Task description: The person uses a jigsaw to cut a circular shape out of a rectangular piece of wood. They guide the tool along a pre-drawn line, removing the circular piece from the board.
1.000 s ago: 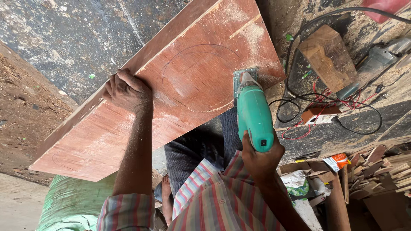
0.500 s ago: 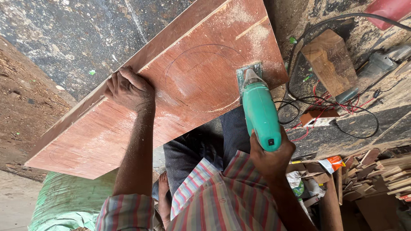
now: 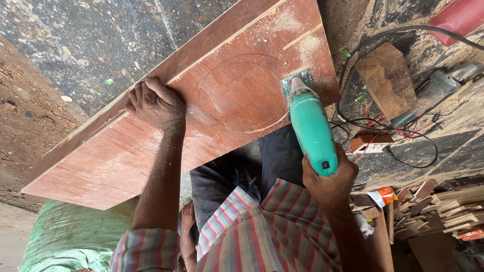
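A long reddish-brown plywood board (image 3: 151, 146) lies slanted across my lap, with a circle drawn on it and sawdust near its upper end. My left hand (image 3: 154, 103) grips the board's far edge, fingers curled over it. My right hand (image 3: 327, 179) holds the rear of a teal electric jigsaw (image 3: 310, 123), whose metal base plate rests flat on the board at the right side of the drawn circle. My legs in dark trousers show beneath the board.
A wooden block (image 3: 385, 78) and tangled black and red cables (image 3: 403, 128) lie on the dark floor to the right. Stacked wood offcuts (image 3: 443, 206) sit at lower right. A green sack (image 3: 65, 242) is at lower left. Brown sawdust covers the ground at left.
The jigsaw and my right hand have shifted slightly down and right along the circle line. My left hand has stayed on the board's edge.
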